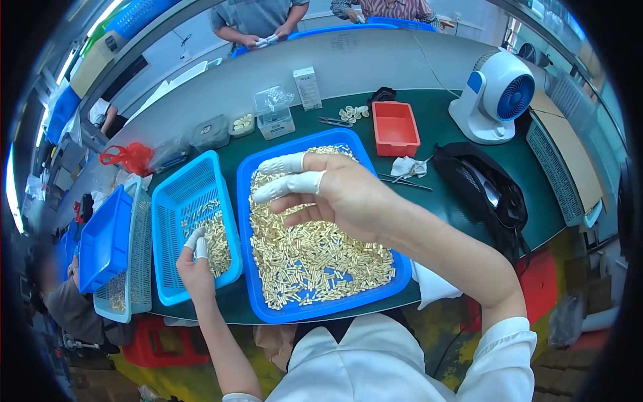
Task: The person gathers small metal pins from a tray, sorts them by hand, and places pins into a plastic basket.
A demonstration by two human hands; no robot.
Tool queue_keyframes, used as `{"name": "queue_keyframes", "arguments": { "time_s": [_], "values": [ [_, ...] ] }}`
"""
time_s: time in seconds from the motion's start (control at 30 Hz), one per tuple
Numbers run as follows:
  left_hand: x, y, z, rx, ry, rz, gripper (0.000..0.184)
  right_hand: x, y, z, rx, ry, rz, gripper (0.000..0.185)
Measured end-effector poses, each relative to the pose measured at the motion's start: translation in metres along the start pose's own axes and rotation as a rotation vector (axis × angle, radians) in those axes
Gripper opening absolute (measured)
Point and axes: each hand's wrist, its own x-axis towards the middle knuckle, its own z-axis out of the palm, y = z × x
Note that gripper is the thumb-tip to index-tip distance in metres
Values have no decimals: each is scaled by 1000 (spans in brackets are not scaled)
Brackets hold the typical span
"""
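Observation:
My right hand (348, 194) hovers over a blue tray (335, 308), its fingers stretched out and apart, with white finger cots on two of them. Small brass-coloured metal pins (315, 268) cover most of the tray's bottom. My left hand (197, 271) is at the near part of a light blue basket (194, 175), beside the heap of similar pins (218, 244) in it. White cots cover two of its fingers, which are bent close together. Whether a pin is between them is too small to tell.
Behind the tray are a red bin (395, 127), tweezers (335, 122), loose finger cots (353, 112) and clear boxes (276, 124). A fan (492, 97) and black bag (479, 191) stand right. Co-workers sit opposite; another is at left beside a blue tray (107, 234).

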Motion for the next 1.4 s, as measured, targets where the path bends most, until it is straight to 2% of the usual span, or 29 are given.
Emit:
{"name": "queue_keyframes", "arguments": {
  "time_s": [0.1,0.27,0.33,0.37,0.4,0.43,0.47,0.53,0.57,0.63,0.7,0.77,0.8,0.87,0.93,1.0,1.13,1.4],
  "values": [
    [3,-6,-2,-39,15,25,29,-5,10,9,-67,-55,3,40],
    [6,-10,-1,-77,16,99,29,-28,37,27,-206,-220,-46,37],
    [-1,-5,1,-105,14,166,29,-44,57,28,-778,-605,-125,32],
    [-9,0,2,-95,27,156,29,-52,56,27,-897,-772,-135,27],
    [-17,10,5,-51,-71,240,27,-61,53,24,-1014,-935,-150,24],
    [-25,20,9,-10,-173,324,26,-68,54,19,-1008,-945,-149,24],
    [-34,28,10,-8,-167,318,26,-75,54,13,-888,-934,-295,17],
    [-51,45,11,-104,-556,291,26,-89,44,-5,-649,-868,-510,13],
    [-52,52,11,-109,-546,285,26,-98,35,-15,-526,-813,-579,16],
    [-49,72,10,-865,-895,500,20,-122,20,-26,-58,-739,-698,21],
    [-84,113,-6,-1332,-620,186,30,-138,-37,-17,-116,-809,-735,17],
    [-45,146,-19,-1560,-1305,449,35,-138,-34,-9,178,-836,-1044,27],
    [-46,162,-20,-1581,-1365,485,34,-140,-34,-4,178,-836,-1033,27],
    [-47,198,-18,-1598,-1430,538,35,-143,-39,11,233,-842,-872,28],
    [-47,226,-15,-1327,-1925,539,28,-148,-44,26,288,-842,-720,29],
    [-47,216,-14,-1347,-1932,535,28,-153,-44,34,353,-833,-565,30],
    [-55,216,-13,-1453,-1936,519,28,-180,-26,29,533,-868,-664,24],
    [-69,205,-19,-1648,-1956,541,28,-202,-29,25,722,-891,-684,18]
  ]
}}
